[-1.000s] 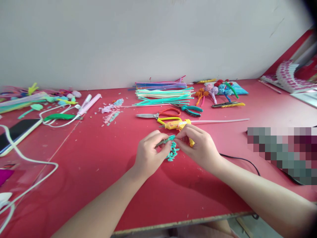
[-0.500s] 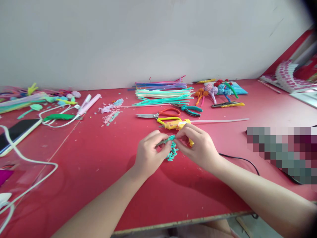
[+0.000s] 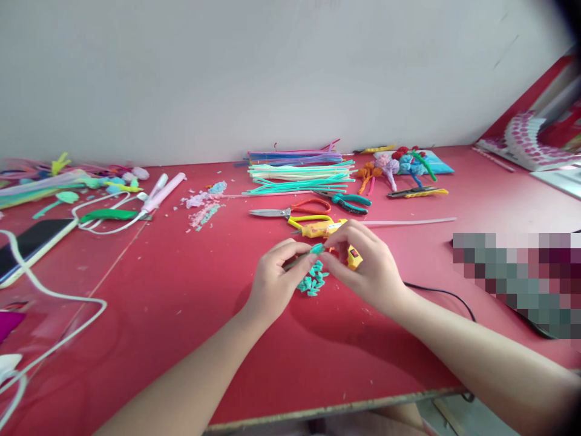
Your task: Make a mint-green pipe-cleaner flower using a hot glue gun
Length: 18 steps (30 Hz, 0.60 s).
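Note:
In the middle of the table my left hand (image 3: 280,275) is closed, thumb and forefinger pinching a small green pipe-cleaner piece (image 3: 316,248). A thin dark strip shows between those fingers; its kind is unclear. My right hand (image 3: 365,260) is bent into a pinch at the piece's right end, its fingertips partly covering it. Below the fingers lies a little heap of short green pipe-cleaner bits (image 3: 312,280). A yellow hot glue gun (image 3: 320,228) lies just beyond, partly hidden by my right hand, with a clear glue stick (image 3: 408,221) sticking out of its back.
Scissors (image 3: 272,213) and teal-handled pliers (image 3: 349,201) lie past the glue gun. Bundled pipe cleaners (image 3: 299,172) rest by the wall. Fluffy scraps (image 3: 204,203), a pink hair straightener (image 3: 163,192), and a phone (image 3: 36,242) with a white cable (image 3: 68,300) are left. A black cord (image 3: 447,292) runs right.
My right hand has shifted slightly right and turned, showing more of the glue gun's handle. The green piece between the fingers has tilted a little, and more of the heap shows.

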Tool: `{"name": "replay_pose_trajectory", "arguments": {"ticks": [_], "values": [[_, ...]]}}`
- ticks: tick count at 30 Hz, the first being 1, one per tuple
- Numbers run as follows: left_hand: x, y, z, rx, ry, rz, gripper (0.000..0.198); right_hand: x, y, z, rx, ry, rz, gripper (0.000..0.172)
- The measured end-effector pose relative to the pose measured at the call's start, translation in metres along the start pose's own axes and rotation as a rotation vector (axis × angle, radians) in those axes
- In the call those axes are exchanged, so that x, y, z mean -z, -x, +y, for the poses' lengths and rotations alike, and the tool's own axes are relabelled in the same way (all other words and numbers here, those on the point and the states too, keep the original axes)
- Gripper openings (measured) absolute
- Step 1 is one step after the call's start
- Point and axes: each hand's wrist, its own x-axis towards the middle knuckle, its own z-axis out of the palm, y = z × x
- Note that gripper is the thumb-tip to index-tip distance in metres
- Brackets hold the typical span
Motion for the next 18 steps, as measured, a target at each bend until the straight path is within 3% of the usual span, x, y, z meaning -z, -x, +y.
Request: {"name": "replay_pose_trajectory", "arguments": {"ticks": [3,9,14,18], "values": [[0.000,-0.003,-0.004,0.052,0.206,-0.014,0.012,0.002,-0.002,0.001,-0.072,-0.106,0.066,0.011],[-0.002,-0.002,0.001,0.086,0.485,-0.056,0.016,-0.005,-0.002,0.002,-0.254,-0.345,-0.186,0.004],[-0.004,0.002,0.007,0.126,0.493,-0.116,0.016,-0.008,-0.001,0.000,-0.361,-0.590,-0.263,0.007],[-0.002,0.003,0.007,0.060,0.418,-0.043,0.014,-0.007,-0.001,-0.001,-0.306,-0.490,-0.217,0.009]]}}
